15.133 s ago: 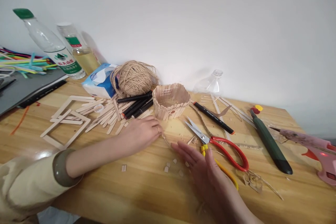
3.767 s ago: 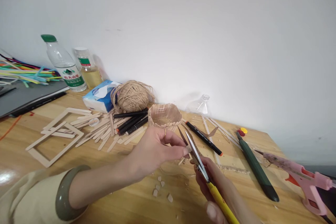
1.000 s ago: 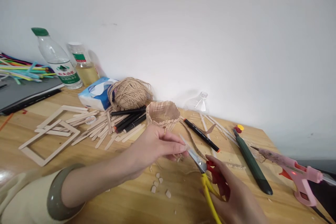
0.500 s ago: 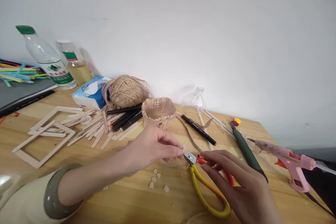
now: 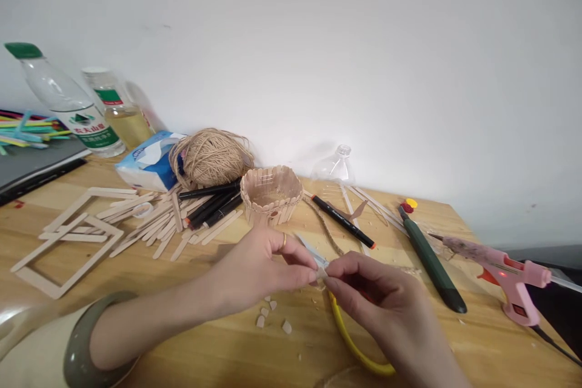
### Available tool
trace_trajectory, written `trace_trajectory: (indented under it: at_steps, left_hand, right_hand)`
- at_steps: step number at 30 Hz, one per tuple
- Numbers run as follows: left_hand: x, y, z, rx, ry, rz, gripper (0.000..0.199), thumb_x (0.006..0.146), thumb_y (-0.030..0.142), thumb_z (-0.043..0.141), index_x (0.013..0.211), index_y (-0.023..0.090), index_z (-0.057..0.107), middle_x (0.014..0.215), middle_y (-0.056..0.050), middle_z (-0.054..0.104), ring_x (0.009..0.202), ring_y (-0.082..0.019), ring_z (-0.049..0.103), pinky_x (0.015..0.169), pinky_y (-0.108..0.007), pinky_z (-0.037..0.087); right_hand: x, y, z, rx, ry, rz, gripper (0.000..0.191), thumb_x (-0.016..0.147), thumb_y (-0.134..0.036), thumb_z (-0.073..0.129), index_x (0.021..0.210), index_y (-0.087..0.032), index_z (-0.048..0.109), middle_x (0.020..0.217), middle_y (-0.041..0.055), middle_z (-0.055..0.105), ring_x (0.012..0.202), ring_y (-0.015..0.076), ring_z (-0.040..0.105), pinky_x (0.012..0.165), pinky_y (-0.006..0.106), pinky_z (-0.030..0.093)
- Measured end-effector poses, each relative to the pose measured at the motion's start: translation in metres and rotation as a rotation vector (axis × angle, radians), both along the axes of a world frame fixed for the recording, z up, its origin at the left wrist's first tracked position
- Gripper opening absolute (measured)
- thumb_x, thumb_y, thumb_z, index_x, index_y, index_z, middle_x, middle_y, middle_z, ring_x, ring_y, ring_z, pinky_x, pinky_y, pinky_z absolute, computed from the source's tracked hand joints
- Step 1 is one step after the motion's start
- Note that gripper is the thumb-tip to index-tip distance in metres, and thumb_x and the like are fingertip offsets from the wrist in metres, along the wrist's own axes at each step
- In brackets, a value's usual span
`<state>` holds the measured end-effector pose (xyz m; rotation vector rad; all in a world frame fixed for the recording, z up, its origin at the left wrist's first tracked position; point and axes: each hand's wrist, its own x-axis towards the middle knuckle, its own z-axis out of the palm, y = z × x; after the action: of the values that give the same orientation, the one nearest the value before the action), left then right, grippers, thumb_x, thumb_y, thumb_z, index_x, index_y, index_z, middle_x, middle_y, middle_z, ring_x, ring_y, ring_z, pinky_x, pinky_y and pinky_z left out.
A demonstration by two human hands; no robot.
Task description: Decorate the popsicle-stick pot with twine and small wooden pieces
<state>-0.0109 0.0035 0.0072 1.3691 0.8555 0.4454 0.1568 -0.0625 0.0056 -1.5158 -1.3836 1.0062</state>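
Fingertips of my left hand (image 5: pixel 277 264) and my right hand (image 5: pixel 386 300) meet in a pinch on a small pale wood piece (image 5: pixel 321 277). It resembles a cut craft stick end, mostly hidden by the fingers. Beneath my right hand lie scissors with a yellow handle (image 5: pixel 344 330), their blades pointing away to the left and partly covered. Several cut wood bits (image 5: pixel 286 327) are scattered on the table just left of the scissors. Beyond the hands stands a small basket (image 5: pixel 273 209) walled with wooden pieces, with twine around its rim.
Craft sticks (image 5: pixel 159 227), black markers (image 5: pixel 216 206) and a twine ball (image 5: pixel 213 157) crowd the left, near a tissue pack (image 5: pixel 152 160) and bottles (image 5: pixel 86 124). Rightward lie a marker (image 5: pixel 343 221), a dark green tool (image 5: pixel 431 264) and a pink glue gun (image 5: pixel 509 285).
My right hand has moved left off the scissors to meet my left fingertips at the small wood piece. The scissors now lie on the table. The view has shifted slightly.
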Motion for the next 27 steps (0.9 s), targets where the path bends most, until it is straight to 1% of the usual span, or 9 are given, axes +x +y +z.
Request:
trace_trajectory:
  at_steps: [4,9,12,16,19,22,27]
  left_hand:
    - [-0.001,0.002,0.001,0.031,0.062,-0.013,0.017,0.069,0.033,0.068,0.078,0.018,0.07,0.076,0.0,0.069,0.074,-0.015,0.06,0.066,-0.024,0.043]
    - [-0.001,0.003,0.002,0.061,0.127,-0.043,0.017,0.072,0.034,0.065,0.075,0.019,0.07,0.072,0.002,0.068,0.072,-0.014,0.059,0.063,-0.022,0.041]
    - [0.0,0.004,0.004,0.093,0.147,-0.083,0.015,0.074,0.033,0.062,0.075,0.019,0.069,0.071,0.003,0.067,0.07,-0.013,0.058,0.061,-0.021,0.039]
    - [0.001,0.001,0.005,0.141,0.092,-0.126,0.014,0.078,0.025,0.057,0.071,0.017,0.066,0.07,0.002,0.066,0.068,-0.012,0.057,0.062,-0.021,0.039]
    - [0.0,-0.001,0.002,0.171,0.066,-0.118,0.014,0.079,0.024,0.055,0.071,0.017,0.064,0.072,0.001,0.066,0.07,-0.013,0.057,0.065,-0.022,0.04]
    - [0.001,-0.002,-0.001,0.193,0.045,-0.105,0.014,0.078,0.024,0.054,0.071,0.016,0.064,0.073,0.0,0.065,0.072,-0.014,0.057,0.067,-0.024,0.041]
    - [0.003,-0.003,-0.004,0.182,0.054,-0.077,0.014,0.077,0.024,0.054,0.069,0.015,0.063,0.071,-0.002,0.065,0.068,-0.014,0.056,0.064,-0.025,0.041]
  right_hand:
    - [0.003,0.002,-0.005,-0.108,0.102,0.045,0.014,0.07,-0.033,0.067,0.067,-0.019,0.065,0.058,-0.0024,0.058,0.054,0.0103,0.05,0.051,0.021,0.041]
    - [0.007,0.003,-0.01,-0.202,0.192,0.093,0.015,0.071,-0.033,0.07,0.069,-0.019,0.065,0.057,-0.0047,0.056,0.054,0.0078,0.049,0.052,0.018,0.039]
    - [0.007,0.004,-0.011,-0.211,0.234,0.099,0.015,0.07,-0.032,0.071,0.069,-0.018,0.066,0.056,-0.0049,0.057,0.053,0.0074,0.05,0.052,0.017,0.04]
    - [0.005,0.005,-0.015,-0.223,0.314,0.091,0.012,0.067,-0.027,0.075,0.067,-0.018,0.067,0.055,-0.0054,0.06,0.053,0.0059,0.053,0.052,0.014,0.041]
    - [0.004,0.004,-0.017,-0.239,0.356,0.077,0.012,0.065,-0.025,0.077,0.066,-0.018,0.067,0.056,-0.0048,0.063,0.053,0.006,0.056,0.053,0.013,0.043]
    - [0.003,0.004,-0.018,-0.243,0.393,0.074,0.014,0.065,-0.026,0.077,0.066,-0.017,0.067,0.057,-0.0037,0.065,0.053,0.0066,0.058,0.052,0.014,0.044]
    - [0.001,0.004,-0.019,-0.245,0.412,0.054,0.016,0.063,-0.026,0.079,0.064,-0.017,0.066,0.053,-0.0042,0.065,0.05,0.0059,0.058,0.051,0.012,0.045]
